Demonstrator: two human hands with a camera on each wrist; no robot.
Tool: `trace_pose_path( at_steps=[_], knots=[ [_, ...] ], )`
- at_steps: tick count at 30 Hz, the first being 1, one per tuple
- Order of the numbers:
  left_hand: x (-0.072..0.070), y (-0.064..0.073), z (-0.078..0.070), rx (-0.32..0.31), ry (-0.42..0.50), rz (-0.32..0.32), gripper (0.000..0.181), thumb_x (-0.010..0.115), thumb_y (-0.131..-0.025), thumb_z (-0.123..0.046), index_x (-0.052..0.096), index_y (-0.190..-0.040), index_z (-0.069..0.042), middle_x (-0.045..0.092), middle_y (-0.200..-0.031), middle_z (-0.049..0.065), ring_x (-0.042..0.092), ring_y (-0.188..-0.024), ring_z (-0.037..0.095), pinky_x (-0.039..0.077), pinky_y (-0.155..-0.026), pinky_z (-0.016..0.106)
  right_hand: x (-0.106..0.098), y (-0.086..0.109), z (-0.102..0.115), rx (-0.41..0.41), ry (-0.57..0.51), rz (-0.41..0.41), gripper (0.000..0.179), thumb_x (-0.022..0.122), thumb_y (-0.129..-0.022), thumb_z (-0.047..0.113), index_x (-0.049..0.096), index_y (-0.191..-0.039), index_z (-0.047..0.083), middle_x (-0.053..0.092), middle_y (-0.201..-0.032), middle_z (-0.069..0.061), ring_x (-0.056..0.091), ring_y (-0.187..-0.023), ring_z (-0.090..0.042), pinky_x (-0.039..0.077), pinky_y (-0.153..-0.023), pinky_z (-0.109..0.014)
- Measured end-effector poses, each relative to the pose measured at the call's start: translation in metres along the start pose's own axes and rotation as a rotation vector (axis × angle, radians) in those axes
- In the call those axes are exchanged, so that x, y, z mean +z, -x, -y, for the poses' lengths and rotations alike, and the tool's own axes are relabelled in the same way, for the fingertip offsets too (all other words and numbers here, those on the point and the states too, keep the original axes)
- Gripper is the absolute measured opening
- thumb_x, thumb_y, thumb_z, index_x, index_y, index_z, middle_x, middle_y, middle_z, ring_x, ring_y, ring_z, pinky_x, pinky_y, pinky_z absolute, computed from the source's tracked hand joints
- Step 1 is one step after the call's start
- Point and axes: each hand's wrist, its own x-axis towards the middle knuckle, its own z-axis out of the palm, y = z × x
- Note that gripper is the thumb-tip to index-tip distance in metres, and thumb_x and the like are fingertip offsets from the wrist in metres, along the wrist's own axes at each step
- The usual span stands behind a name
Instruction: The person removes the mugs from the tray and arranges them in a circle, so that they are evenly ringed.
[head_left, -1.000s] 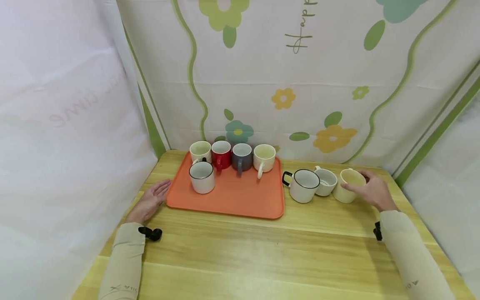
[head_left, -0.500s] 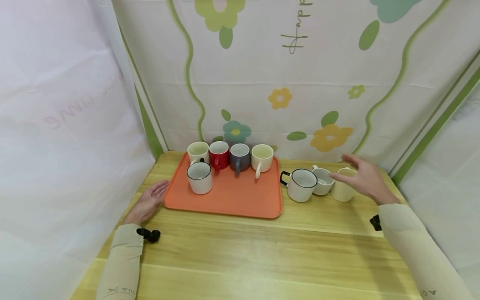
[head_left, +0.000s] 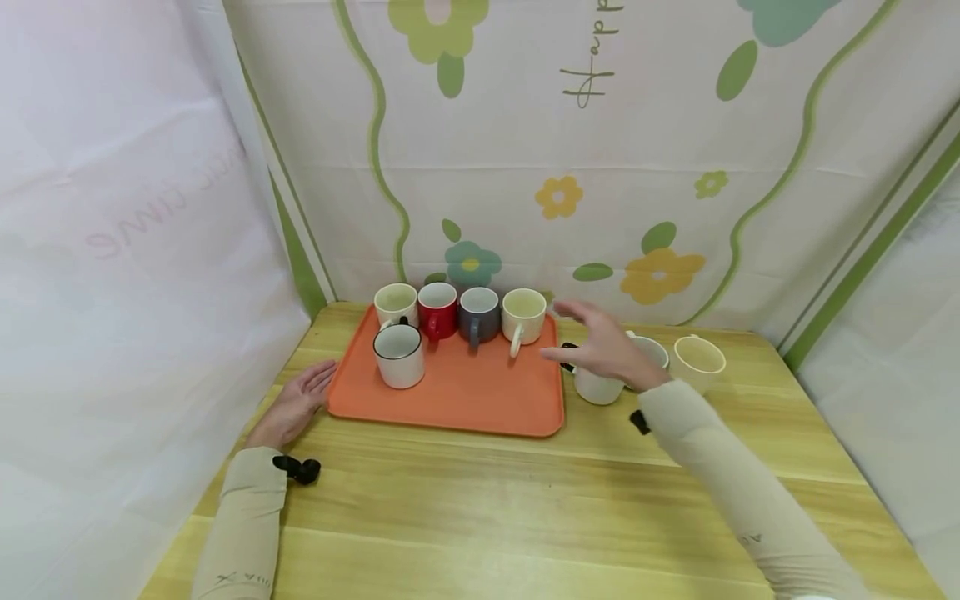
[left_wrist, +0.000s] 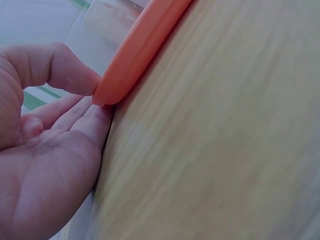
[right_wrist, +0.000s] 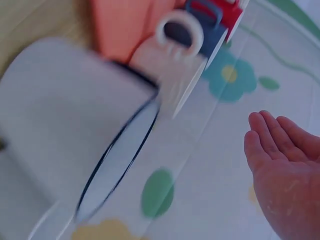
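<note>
My left hand (head_left: 296, 407) lies palm up at the left edge of the orange tray (head_left: 480, 398). In the left wrist view its thumb (left_wrist: 70, 70) and fingers pinch the tray's rim. Held over the tray's right edge, my right hand (head_left: 609, 346) has its fingers spread and grasps nothing. Below it, partly hidden, stands a white mug with a dark rim (right_wrist: 60, 115). At the tray's back stand a cream mug (head_left: 396, 302), a red mug (head_left: 438, 310), a grey-blue mug (head_left: 480, 313) and another cream mug (head_left: 525, 315). A white dark-rimmed mug (head_left: 401, 362) sits in front of them.
Right of the tray, a small white cup (head_left: 654, 352) is partly covered by my right arm. Farther right stands a pale yellow mug (head_left: 699, 358). A floral cloth (head_left: 660, 183) hangs behind the wooden table (head_left: 450, 508), and pale cloth (head_left: 135, 333) hangs at the left.
My right hand has let go of the pale yellow mug, lifted away and moved left over the dark-rimmed mug beside the tray. My left hand stays at the tray's edge.
</note>
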Motion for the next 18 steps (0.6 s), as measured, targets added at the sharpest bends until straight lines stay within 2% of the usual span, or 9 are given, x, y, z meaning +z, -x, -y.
trace_pose_path(
  at_steps=[3, 5, 11, 18],
  knots=[
    [0.001, 0.000, -0.002, 0.003, 0.012, 0.006, 0.081, 0.042, -0.087, 0.021, 0.004, -0.155, -0.002, 0.003, -0.163, 0.020, 0.004, -0.152, 0.034, 0.044, -0.098, 0.010, 0.027, -0.017, 0.018, -0.072, -0.014, 0.008, 0.088, 0.080, -0.070, 0.056, 0.050, -0.140, 0.013, 0.055, -0.141, -0.006, 0.052, -0.130, -0.026, 0.042, -0.109, -0.045],
    [0.003, 0.000, -0.002, 0.004, 0.017, 0.008, 0.082, 0.041, -0.086, 0.022, 0.004, -0.155, -0.002, 0.002, -0.163, 0.020, 0.003, -0.151, 0.034, 0.045, -0.097, 0.010, 0.046, -0.027, 0.029, -0.087, -0.036, 0.005, 0.088, 0.079, -0.069, 0.057, 0.051, -0.139, 0.011, 0.055, -0.140, -0.006, 0.052, -0.130, -0.025, 0.042, -0.110, -0.043],
    [0.006, 0.000, -0.001, -0.003, 0.015, 0.010, 0.083, 0.040, -0.084, 0.022, 0.004, -0.155, -0.001, 0.002, -0.163, 0.020, 0.003, -0.151, 0.034, 0.045, -0.097, 0.011, 0.101, -0.049, 0.059, -0.037, -0.135, 0.010, 0.091, 0.079, -0.070, 0.056, 0.048, -0.142, 0.011, 0.053, -0.142, -0.004, 0.051, -0.131, -0.022, 0.042, -0.110, -0.040],
    [0.006, -0.002, -0.002, -0.007, -0.003, -0.007, 0.083, 0.042, -0.085, 0.021, 0.004, -0.155, -0.002, 0.002, -0.164, 0.018, 0.005, -0.152, 0.033, 0.045, -0.093, 0.010, 0.167, -0.076, 0.078, -0.057, -0.166, -0.054, 0.089, 0.079, -0.071, 0.054, 0.047, -0.141, 0.009, 0.055, -0.139, -0.005, 0.054, -0.124, -0.022, 0.045, -0.107, -0.037]
  ],
)
